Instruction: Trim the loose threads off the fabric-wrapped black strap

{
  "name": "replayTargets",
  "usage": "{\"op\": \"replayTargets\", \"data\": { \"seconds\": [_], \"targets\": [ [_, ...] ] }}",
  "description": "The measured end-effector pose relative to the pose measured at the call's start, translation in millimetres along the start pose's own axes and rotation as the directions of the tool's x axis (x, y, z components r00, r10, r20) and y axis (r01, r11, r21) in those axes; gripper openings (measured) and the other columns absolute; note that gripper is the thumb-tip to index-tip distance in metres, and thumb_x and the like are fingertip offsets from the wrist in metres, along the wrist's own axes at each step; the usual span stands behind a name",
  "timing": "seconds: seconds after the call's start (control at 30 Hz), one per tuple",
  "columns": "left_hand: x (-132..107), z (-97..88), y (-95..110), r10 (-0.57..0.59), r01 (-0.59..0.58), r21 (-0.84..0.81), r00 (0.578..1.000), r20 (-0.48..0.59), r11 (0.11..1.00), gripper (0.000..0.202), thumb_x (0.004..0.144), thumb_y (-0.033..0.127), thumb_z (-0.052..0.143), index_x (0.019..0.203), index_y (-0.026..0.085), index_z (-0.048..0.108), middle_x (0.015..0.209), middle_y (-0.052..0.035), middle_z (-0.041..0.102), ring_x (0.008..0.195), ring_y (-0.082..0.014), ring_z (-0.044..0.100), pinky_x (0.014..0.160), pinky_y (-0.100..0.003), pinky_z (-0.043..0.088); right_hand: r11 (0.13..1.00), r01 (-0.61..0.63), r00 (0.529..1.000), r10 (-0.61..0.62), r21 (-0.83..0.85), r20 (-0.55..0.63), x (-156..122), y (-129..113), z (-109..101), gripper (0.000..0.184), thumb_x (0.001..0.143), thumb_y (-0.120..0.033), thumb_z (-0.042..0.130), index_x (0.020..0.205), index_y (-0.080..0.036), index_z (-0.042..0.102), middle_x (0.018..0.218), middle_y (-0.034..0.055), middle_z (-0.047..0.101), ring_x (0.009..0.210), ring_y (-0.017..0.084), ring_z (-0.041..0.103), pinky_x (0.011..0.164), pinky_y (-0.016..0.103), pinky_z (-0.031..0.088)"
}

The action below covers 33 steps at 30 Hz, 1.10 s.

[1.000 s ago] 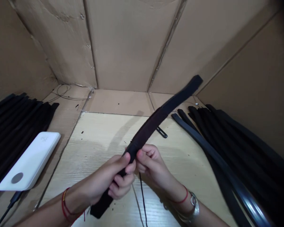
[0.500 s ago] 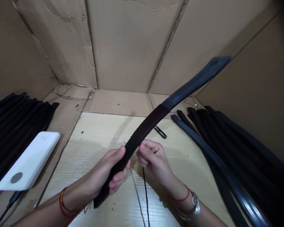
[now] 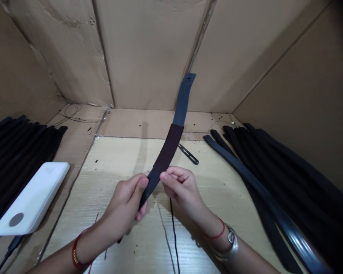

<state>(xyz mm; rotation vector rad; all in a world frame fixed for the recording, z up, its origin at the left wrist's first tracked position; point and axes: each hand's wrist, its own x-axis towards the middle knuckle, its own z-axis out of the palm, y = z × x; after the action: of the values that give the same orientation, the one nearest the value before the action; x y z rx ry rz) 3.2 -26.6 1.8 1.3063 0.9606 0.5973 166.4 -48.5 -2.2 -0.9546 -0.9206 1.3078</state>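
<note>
A long, flat black strip (image 3: 182, 102) with a hole near its far end rises tilted away from me. Dark brown cord (image 3: 169, 145) is wound tightly round its middle stretch. My left hand (image 3: 128, 198) is closed round the lower part of the strip, thumb on top. At the strip's right edge, just below the winding, my right hand (image 3: 180, 186) pinches the dark cord, whose loose length (image 3: 174, 228) hangs down beneath it. The exact pinch point is hidden by the fingers. Beyond the right hand, a pair of black thread snips (image 3: 189, 154) lies on the board.
More black strips (image 3: 274, 182) lie along the right side, and a bundle of dark strips (image 3: 20, 152) at the left. A white power bank (image 3: 31, 201) with a cable (image 3: 13, 247) is at the left. Thin wire (image 3: 74, 113) coils behind. Cardboard walls (image 3: 148, 57) enclose the pale board (image 3: 108, 167).
The strip has turned: its far end swung left and now stands steeper, with the wound face more toward me. Both hands keep their hold, and the right one has shifted slightly left.
</note>
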Motion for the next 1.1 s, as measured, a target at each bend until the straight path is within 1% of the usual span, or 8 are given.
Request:
{"op": "replayTargets", "data": {
  "seconds": [0.13, 0.3, 0.47, 0.57, 0.67, 0.8, 0.93, 1.1],
  "targets": [
    [4, -6.1, 1, -0.078, 0.159, -0.292, 0.960, 0.270, 0.943, 0.051, 0.091, 0.068, 0.039, 0.075, 0.019, 0.044, 0.036, 0.0067, 0.040, 0.026, -0.0062, 0.028, 0.027, -0.015, 0.021, 0.980, -0.102, 0.985, 0.075, 0.172, 0.156, -1, -1, 3, 0.029, 0.083, -0.038, 0.073, 0.093, -0.013, 0.064, 0.048, -0.0096, 0.024, 0.041, 0.002, 0.014, 0.040, 0.016, 0.012],
    [7, -7.4, -3, 0.053, 0.343, -0.470, 0.760, 0.647, 0.814, 0.064, 0.086, 0.079, 0.023, 0.077, 0.019, 0.044, 0.040, 0.0092, 0.031, 0.028, -0.0047, 0.019, 0.028, -0.015, 0.024, 0.987, -0.108, 0.981, 0.087, 0.118, 0.172, -5, 0, 5, 0.027, 0.088, -0.035, 0.068, 0.079, -0.011, 0.061, 0.047, -0.0088, 0.026, 0.040, 0.001, 0.015, 0.040, 0.016, 0.012],
    [6, -3.1, -6, 0.036, -0.014, -0.135, 0.986, 0.163, 0.991, 0.041, 0.090, 0.058, 0.053, 0.097, 0.018, 0.052, 0.062, 0.0049, 0.049, 0.052, -0.0053, 0.044, 0.052, -0.015, 0.038, 0.997, 0.014, 0.998, -0.009, -0.073, 0.067, -2, 3, -1, 0.043, 0.086, -0.038, 0.069, 0.060, -0.012, 0.048, 0.046, -0.0061, 0.031, 0.042, 0.002, 0.022, 0.041, 0.017, 0.014],
    [6, -3.0, -3, 0.159, -0.157, -0.038, 0.987, 0.031, 0.987, 0.041, 0.091, 0.053, 0.055, 0.078, 0.015, 0.055, 0.065, 0.0009, 0.053, 0.062, -0.0066, 0.048, 0.059, -0.017, 0.038, 0.996, 0.010, 0.996, -0.002, -0.084, 0.094, 0, 2, -2, 0.041, 0.086, -0.039, 0.069, 0.062, -0.011, 0.050, 0.046, -0.0064, 0.029, 0.043, 0.002, 0.021, 0.041, 0.017, 0.013],
    [6, -3.4, 1, 0.070, -0.035, -0.232, 0.987, 0.146, 0.972, 0.047, 0.091, 0.058, 0.049, 0.075, 0.014, 0.056, 0.050, 0.0029, 0.045, 0.046, -0.0064, 0.039, 0.046, -0.018, 0.031, 0.999, -0.039, 0.977, 0.043, -0.025, 0.210, -3, 2, 1, 0.033, 0.089, -0.038, 0.065, 0.074, -0.010, 0.062, 0.050, -0.0047, 0.036, 0.043, 0.002, 0.022, 0.042, 0.017, 0.015],
    [10, -7.8, -3, -0.021, 0.296, -0.475, 0.865, 0.502, 0.829, 0.064, 0.091, 0.071, 0.028, 0.065, 0.017, 0.050, 0.037, 0.0055, 0.029, 0.032, -0.0065, 0.023, 0.033, -0.018, 0.020, 0.980, -0.148, 0.949, 0.102, 0.133, 0.298, -12, 6, 9, 0.028, 0.090, -0.037, 0.065, 0.108, -0.015, 0.068, 0.059, -0.0013, 0.054, 0.041, 0.001, 0.019, 0.041, 0.015, 0.015],
    [14, -15.3, -4, -0.010, 0.441, -0.428, 0.706, 0.708, 0.789, 0.072, 0.084, 0.081, 0.016, 0.063, 0.019, 0.046, 0.034, 0.0064, 0.024, 0.028, -0.0073, 0.018, 0.028, -0.020, 0.015, 0.985, -0.129, 0.967, 0.100, 0.112, 0.235, -14, 8, 13, 0.029, 0.088, -0.036, 0.068, 0.108, -0.015, 0.070, 0.063, 0.0022, 0.062, 0.040, 0.000, 0.027, 0.042, 0.015, 0.019],
    [7, -6.0, 3, -0.027, 0.034, -0.026, 0.975, 0.222, 0.999, 0.045, 0.090, 0.061, 0.050, 0.090, 0.016, 0.054, 0.058, 0.0019, 0.054, 0.050, -0.0064, 0.045, 0.049, -0.015, 0.034, 1.000, 0.025, 0.997, -0.025, 0.004, 0.078, -10, 5, 13, 0.023, 0.085, -0.032, 0.071, 0.077, -0.011, 0.068, 0.057, 0.0022, 0.059, 0.051, 0.009, 0.052, 0.053, 0.021, 0.043]
  ]
}}
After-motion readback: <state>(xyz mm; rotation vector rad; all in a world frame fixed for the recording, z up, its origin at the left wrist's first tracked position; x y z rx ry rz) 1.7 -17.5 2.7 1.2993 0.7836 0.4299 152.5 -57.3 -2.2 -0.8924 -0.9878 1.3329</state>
